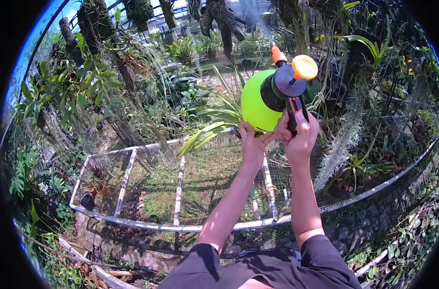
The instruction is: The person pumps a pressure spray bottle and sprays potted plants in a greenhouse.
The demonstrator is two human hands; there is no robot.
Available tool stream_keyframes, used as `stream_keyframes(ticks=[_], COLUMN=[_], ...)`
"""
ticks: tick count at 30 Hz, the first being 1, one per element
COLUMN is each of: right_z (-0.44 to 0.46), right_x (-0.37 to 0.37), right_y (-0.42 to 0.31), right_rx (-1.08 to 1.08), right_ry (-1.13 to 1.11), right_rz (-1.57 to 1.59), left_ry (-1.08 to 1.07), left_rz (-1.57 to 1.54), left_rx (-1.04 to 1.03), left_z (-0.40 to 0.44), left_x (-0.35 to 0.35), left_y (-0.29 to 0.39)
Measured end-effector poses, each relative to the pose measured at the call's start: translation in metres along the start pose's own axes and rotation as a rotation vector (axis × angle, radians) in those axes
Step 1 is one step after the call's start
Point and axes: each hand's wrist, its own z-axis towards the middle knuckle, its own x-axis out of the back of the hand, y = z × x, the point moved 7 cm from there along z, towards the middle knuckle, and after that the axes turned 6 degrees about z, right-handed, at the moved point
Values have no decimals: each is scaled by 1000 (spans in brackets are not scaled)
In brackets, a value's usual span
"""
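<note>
A pump sprayer with a lime-green bottle (259, 98), black collar and orange pump knob is held up in front of me, its top tilted toward me. My right hand (299, 129) is closed around its black handle, near the red trigger. From the orange nozzle (278, 55) a fine mist goes upward and slightly left. My left hand (252, 142) is at the lower edge of the bottle, fingers curved up against it; the bottle hides part of its grip. Just left of that hand, a plant with long strap-like leaves (212, 130) spreads out behind the sprayer.
Below my arms is a wire-mesh bench (212, 166) with a pale frame (147, 224). A small potted plant (98, 185) sits at its left end. Mossy trunks (224, 24) hang or stand ahead. Grey wispy strands (339, 149) hang at right, near more potted plants (354, 171).
</note>
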Motion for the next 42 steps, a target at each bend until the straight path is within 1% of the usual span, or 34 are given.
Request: stream_keyframes(ticks=[1, 2, 4, 5, 6, 7, 9, 11, 13, 14, 15, 17, 19, 21, 23, 25, 27, 28, 31, 34, 35, 36, 37, 38, 41, 42], right_z=[2, 3, 0, -1, -4, -7, -15, -24, -36, -43, -49, -58, -64, -66, -70, -73, -71, -71, -65, -54, -50, -45, -42, -39, -32, -31], right_x=[-2, -3, -3, 2, 9, 20, 45, 79, 113, 131, 147, 177, 205, 227, 245, 258, 256, 256, 251, 236, 230, 224, 218, 217, 216, 218], right_y=[-6, -11, -28, -34, -39, -42, -53, -59, -68, -70, -74, -84, -96, -111, -124, -133, -149, -151, -156, -161, -162, -163, -164, -162, -162, -162], right_rx=[17, -12, -68, -81, -75, -138, -197, -265, -317, -364, -416, -444, -438, -376, -339, -315, -303, -287, -204, -168, -162, -141, -122, -121, -124, -156], right_ry=[-19, -65, -92, -122, -159, -136, -138, -180, -186, -170, -166, -129, -77, -70, -50, -22, -39, -30, -37, -14, -49, -60, -72, -59, -61, -66], right_rz=[2, 31, 1, -39, 1, 9, 37, 54, 41, 23, 26, 1, -40, -26, -38, -56, -80, -85, -88, -66, -62, -87, -114, -161, -108, -67], left_ry=[-24, -46, -22, -22, -23, -25, 35, 130, 212, 167, 184, 148, 154, 120, 49, 26, -41, 3, -19, 17, 17, -1, 36, 62, 97, 103], left_rz=[-30, -59, -162, -160, -159, -160, -92, -88, -41, -8, 27, 53, 62, 85, 124, 35, -41, -19, 65, 106, 116, 67, 81, 76, 96, 105], left_rx=[-11, -22, -49, -80, -111, -141, -146, -156, -106, -99, -90, 66, 128, 165, 176, 226, 233, 216, 192, 124, 100, 103, 128, 125, 98, 86], left_z=[1, 1, -8, -15, -22, -31, -58, -84, -109, -118, -128, -140, -148, -150, -150, -151, -145, -143, -129, -108, -104, -100, -100, -101, -103, -104], left_x=[-2, -3, -12, -16, -19, -25, -39, -49, -54, -64, -73, -96, -123, -142, -147, -144, -145, -149, -152, -147, -144, -145, -143, -144, -145, -144], left_y=[-1, -1, -4, -9, -16, -23, -42, -70, -106, -120, -135, -164, -180, -197, -218, -239, -247, -244, -229, -210, -204, -198, -194, -189, -183, -184])
